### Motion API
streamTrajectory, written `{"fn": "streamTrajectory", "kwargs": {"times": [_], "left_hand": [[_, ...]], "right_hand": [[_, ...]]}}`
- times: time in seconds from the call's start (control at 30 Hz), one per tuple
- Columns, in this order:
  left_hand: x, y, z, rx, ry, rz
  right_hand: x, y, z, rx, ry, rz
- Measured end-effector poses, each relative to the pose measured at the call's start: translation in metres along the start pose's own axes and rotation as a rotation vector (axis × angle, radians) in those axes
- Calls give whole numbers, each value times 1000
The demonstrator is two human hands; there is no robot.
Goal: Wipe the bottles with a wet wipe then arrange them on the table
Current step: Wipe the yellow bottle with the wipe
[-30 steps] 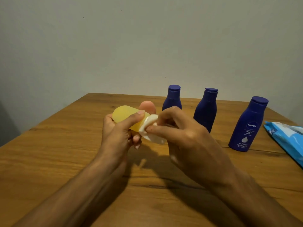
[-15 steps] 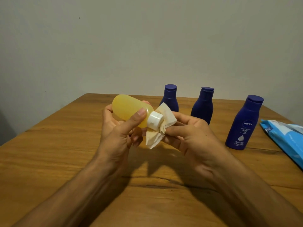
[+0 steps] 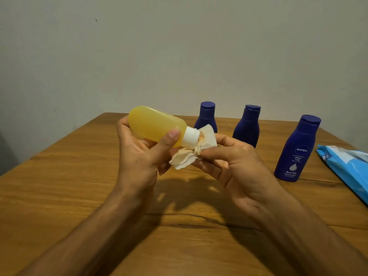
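Note:
My left hand (image 3: 139, 156) grips a yellow bottle (image 3: 153, 126) with a white cap (image 3: 191, 137), held tilted above the wooden table (image 3: 59, 186), cap pointing right and down. My right hand (image 3: 235, 162) pinches a crumpled wet wipe (image 3: 191, 156), stained orange, pressed against the cap's end. Three dark blue bottles stand upright behind: one (image 3: 207, 114) partly hidden by the wipe, a second (image 3: 248, 126) in the middle, and a labelled third (image 3: 296, 148) at the right.
A blue pack of wet wipes (image 3: 346, 166) lies at the table's right edge, partly cut off by the frame. A plain wall rises behind the table's far edge. Bare wood stretches to the left and in front of my arms.
The yellow bottle has turned so its white cap shows and its body has lifted. My right hand rolled palm-up, and the wipe moved from the bottle's side to the cap's end.

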State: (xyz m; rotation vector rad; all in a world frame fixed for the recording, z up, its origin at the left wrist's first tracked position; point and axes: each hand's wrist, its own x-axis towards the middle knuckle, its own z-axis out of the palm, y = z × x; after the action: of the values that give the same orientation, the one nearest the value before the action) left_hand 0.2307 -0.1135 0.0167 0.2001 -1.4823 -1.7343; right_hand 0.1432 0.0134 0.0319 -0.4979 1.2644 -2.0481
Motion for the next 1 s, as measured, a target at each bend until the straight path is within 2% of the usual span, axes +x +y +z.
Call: {"fn": "streamTrajectory", "kwargs": {"times": [0.07,0.2,0.3,0.37,0.47,0.6,0.77,0.9,1.0], "left_hand": [[-1,1,0,-18,-1,16],[-1,1,-2,19,6,41],[1,0,-4,44,9,47],[0,-1,-3,51,-9,45],[0,-2,-2,67,-6,39],[1,-3,-2,95,0,38],[1,-3,-3,72,18,20],[1,-1,-2,51,4,13],[-2,-1,1,41,-11,14]], "right_hand": [[-2,0,0,-135,29,-122],[-6,1,1,-562,67,-447],[-3,3,-1,-723,108,-540],[-1,3,-3,-779,130,-513],[0,1,-4,-745,82,-450],[0,-2,-7,-602,107,-437],[0,0,-6,-492,44,-259],[2,-3,-7,-408,82,-308],[3,-2,-9,-442,96,-288]]}}
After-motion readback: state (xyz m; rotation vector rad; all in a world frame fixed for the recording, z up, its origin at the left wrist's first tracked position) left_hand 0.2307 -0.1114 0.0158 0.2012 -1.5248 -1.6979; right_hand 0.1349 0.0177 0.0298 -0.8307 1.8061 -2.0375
